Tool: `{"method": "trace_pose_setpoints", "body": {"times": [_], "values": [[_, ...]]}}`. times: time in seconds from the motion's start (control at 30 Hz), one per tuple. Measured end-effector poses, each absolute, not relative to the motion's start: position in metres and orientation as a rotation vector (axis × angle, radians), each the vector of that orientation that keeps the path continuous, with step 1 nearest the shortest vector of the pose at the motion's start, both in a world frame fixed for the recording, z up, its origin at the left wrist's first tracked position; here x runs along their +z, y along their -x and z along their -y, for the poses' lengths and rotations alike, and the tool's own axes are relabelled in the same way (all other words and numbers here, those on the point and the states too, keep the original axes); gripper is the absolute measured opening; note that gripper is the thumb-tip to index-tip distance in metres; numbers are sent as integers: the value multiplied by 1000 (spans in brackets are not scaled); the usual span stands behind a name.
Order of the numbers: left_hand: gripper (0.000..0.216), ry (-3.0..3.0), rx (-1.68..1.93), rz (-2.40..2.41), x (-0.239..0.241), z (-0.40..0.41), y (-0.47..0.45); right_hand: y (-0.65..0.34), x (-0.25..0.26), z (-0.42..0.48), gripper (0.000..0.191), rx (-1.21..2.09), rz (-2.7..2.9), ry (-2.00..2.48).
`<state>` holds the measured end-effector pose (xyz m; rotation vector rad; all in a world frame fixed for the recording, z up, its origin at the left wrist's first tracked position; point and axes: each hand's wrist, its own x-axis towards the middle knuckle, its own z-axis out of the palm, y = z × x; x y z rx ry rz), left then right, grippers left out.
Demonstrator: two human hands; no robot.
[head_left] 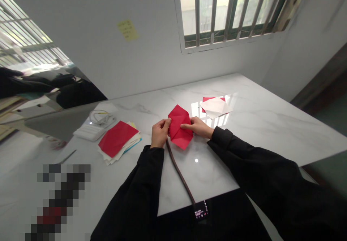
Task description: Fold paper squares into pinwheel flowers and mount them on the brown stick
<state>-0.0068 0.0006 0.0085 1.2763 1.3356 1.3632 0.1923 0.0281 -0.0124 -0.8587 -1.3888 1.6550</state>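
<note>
A folded red paper (180, 126) is held just above the white marble table (257, 125), near the middle. My left hand (159, 132) pinches its left edge with thumb and fingers closed. At the paper's right side, my right hand (197, 126) presses with the fingers laid along a crease and the thumb under it. Both arms wear black sleeves.
A stack of coloured paper sheets (119, 141) with a red one on top lies to the left. A white device with a coiled cable (93, 127) sits beyond it. Another paper sheet, white over red (215, 106), lies to the right. A dark cord (180, 172) runs toward me.
</note>
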Motion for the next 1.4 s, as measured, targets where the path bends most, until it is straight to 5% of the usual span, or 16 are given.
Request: {"method": "trace_pose_setpoints", "body": {"times": [0.3,0.5,0.8,1.13,1.4], "values": [[65,-1480,1251,-1305,25,7,10,-199,-8,-36,24,1631,1057,936],[44,-1605,1171,-1210,27,14,8,-207,-7,-46,15,1717,901,883],[47,-1609,1136,-1250,24,14,4,-208,-8,-45,12,1723,988,911],[48,-1418,1199,-1217,16,8,-2,-210,-10,-44,26,1646,1091,947],[79,-1292,1155,-1180,14,4,1,-209,-14,-46,26,1612,1144,952]]}}
